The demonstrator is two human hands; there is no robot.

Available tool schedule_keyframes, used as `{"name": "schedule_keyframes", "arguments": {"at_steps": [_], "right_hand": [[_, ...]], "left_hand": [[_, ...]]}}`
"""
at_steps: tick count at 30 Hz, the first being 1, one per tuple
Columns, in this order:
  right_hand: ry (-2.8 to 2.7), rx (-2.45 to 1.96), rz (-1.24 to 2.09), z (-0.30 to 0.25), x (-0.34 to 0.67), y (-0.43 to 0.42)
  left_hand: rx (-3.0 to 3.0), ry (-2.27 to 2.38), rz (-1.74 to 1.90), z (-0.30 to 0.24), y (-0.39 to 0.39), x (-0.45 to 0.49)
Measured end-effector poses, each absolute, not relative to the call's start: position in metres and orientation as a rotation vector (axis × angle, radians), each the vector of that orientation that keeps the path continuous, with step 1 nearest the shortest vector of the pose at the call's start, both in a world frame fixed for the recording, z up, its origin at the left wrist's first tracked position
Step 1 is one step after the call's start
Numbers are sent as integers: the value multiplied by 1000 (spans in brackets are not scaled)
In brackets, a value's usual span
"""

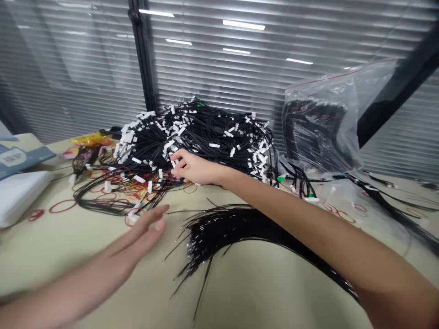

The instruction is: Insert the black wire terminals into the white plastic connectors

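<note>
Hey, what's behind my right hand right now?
Behind your right hand is a heap of black cables dotted with white pieces. Whatever sits directly behind the hand is covered, so I can't tell.

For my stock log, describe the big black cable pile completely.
The cable pile is a broad heap of thin, plastic-looking black cables on the table, before the blinds. White pieces crowd its left and right sides, with some green near the top. The right hand is at its front; contact is unclear.
</note>
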State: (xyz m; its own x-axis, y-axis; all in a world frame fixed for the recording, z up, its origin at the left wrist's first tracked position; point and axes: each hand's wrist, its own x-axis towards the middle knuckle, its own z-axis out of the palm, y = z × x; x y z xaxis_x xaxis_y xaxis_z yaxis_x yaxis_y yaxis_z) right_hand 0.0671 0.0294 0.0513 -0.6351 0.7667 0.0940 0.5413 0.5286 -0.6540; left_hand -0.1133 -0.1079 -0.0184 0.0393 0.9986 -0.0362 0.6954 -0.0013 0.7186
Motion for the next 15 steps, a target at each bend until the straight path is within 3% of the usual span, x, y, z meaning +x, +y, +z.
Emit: {"name": "schedule_keyframes", "arguments": {"at_steps": [6, 15], "right_hand": [[-2043, -1208, 891, 45, 163, -53], [-835, -1668, 406, -3, 340, -153]], "left_hand": [[1738, 1673, 736, -64, -95, -76], [1773, 1572, 902, -67, -50, -28]]}}
